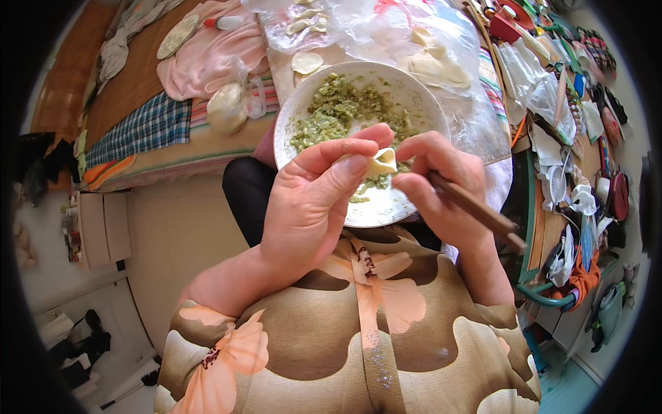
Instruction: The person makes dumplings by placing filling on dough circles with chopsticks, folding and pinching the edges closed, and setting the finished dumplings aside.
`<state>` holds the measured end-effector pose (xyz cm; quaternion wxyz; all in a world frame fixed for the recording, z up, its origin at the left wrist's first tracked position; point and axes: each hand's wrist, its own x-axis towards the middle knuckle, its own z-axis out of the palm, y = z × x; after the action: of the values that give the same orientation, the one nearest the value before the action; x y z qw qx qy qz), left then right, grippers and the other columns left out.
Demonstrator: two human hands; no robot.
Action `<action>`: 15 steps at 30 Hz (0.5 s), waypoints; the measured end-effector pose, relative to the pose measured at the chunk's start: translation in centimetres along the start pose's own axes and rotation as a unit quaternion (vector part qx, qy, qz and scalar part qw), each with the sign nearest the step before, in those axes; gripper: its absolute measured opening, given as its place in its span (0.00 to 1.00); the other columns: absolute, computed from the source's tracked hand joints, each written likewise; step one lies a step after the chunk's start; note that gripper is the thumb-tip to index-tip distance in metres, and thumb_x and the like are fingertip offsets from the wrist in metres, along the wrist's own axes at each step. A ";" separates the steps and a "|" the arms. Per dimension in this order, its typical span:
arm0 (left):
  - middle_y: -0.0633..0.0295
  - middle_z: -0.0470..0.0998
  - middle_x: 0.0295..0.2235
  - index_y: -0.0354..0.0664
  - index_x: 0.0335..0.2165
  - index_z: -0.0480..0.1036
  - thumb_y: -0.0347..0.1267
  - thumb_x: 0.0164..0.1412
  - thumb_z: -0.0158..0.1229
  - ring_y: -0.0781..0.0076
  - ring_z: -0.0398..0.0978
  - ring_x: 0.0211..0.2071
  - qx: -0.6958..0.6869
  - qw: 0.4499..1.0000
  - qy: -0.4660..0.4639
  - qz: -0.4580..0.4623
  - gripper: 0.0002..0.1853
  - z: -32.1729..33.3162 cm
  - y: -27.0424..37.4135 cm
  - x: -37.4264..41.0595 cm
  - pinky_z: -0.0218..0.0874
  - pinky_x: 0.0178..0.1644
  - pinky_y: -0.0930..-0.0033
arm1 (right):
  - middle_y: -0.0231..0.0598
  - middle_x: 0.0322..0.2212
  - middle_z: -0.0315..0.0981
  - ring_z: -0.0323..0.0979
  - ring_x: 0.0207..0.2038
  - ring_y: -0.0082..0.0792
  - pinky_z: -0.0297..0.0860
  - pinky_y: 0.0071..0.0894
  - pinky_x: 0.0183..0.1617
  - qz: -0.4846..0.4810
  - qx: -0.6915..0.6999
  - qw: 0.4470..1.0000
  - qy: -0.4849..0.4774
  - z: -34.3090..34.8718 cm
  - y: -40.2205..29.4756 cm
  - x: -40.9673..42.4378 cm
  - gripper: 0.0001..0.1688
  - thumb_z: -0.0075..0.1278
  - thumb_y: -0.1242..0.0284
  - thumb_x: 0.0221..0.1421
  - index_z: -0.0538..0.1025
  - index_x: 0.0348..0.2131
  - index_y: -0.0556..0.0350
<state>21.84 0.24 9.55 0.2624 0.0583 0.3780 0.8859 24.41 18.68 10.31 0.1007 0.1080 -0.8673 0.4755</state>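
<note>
My left hand (320, 191) pinches a folded dumpling wrapper (382, 162) between thumb and fingers, above a big white bowl (283, 129). Its near end gapes a little; whether filling sits inside I cannot tell. My right hand (445, 181) grips a pair of brown chopsticks (478, 209) that point back toward my right forearm. Its thumb and forefinger are spread just right of the wrapper. Chopped green filling (341, 106) lies mostly along the far and left side of the bowl, with scraps below my hands.
Flat dough wrappers (307, 62) lie beyond the bowl. More dough rounds (439, 70) rest on plastic sheeting at the right, and shaped dumplings (307, 25) lie at the back. A bagged dough lump (227, 108) sits left. A cluttered side table (543, 222) with a green rail stands right.
</note>
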 end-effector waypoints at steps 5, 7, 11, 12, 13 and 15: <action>0.51 0.67 0.52 0.38 0.41 0.73 0.27 0.62 0.49 0.64 0.63 0.56 0.027 1.000 -0.009 0.010 0.10 0.0 -0.1 -0.1 0.55 0.59 0.67 | 0.39 0.15 0.62 0.65 0.17 0.39 0.61 0.34 0.21 -0.109 -0.009 0.994 -0.005 0.8 1.0 0.1 0.09 0.55 0.75 0.49 0.68 0.25 0.57; 0.51 0.67 0.52 0.39 0.41 0.74 0.27 0.62 0.49 0.65 0.63 0.56 0.052 0.999 0.001 0.008 0.11 0.1 -0.1 -0.1 0.55 0.59 0.67 | 0.40 0.16 0.62 0.65 0.17 0.41 0.61 0.35 0.21 -0.125 -0.011 0.992 -0.026 0.6 1.0 0.1 0.08 0.54 0.77 0.48 0.68 0.24 0.57; 0.51 0.69 0.51 0.37 0.41 0.74 0.26 0.62 0.50 0.67 0.64 0.54 0.094 0.995 0.008 0.025 0.11 0.1 0.0 -0.2 0.55 0.58 0.68 | 0.39 0.15 0.63 0.65 0.17 0.41 0.60 0.35 0.21 -0.118 0.017 0.990 -0.072 0.3 1.0 -0.1 0.11 0.55 0.72 0.49 0.68 0.22 0.56; 0.52 0.71 0.49 0.36 0.41 0.75 0.25 0.61 0.51 0.69 0.66 0.53 0.107 0.994 0.015 0.035 0.11 0.2 0.1 -0.4 0.56 0.57 0.69 | 0.39 0.15 0.63 0.65 0.17 0.41 0.60 0.35 0.21 -0.114 0.019 0.990 -0.086 0.1 1.1 0.1 0.12 0.55 0.70 0.50 0.68 0.22 0.56; 0.53 0.72 0.48 0.35 0.40 0.75 0.25 0.60 0.51 0.71 0.67 0.52 0.119 0.992 0.021 0.045 0.10 0.2 0.2 -0.4 0.56 0.57 0.70 | 0.39 0.15 0.63 0.65 0.17 0.41 0.60 0.35 0.21 -0.111 0.022 0.989 -0.100 -0.1 1.0 0.2 0.13 0.55 0.67 0.50 0.68 0.22 0.56; 0.54 0.72 0.48 0.35 0.41 0.75 0.25 0.60 0.51 0.70 0.64 0.54 0.136 0.990 -0.007 0.032 0.11 0.2 0.3 -0.3 0.54 0.59 0.69 | 0.39 0.16 0.64 0.66 0.18 0.42 0.61 0.36 0.21 -0.095 0.015 0.992 -0.083 -0.6 0.2 0.4 0.17 0.55 0.62 0.51 0.67 0.22 0.55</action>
<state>22.02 0.06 9.94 0.2261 0.1115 0.4916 0.8335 23.99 19.27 10.53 0.0714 0.2310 -0.8511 0.4661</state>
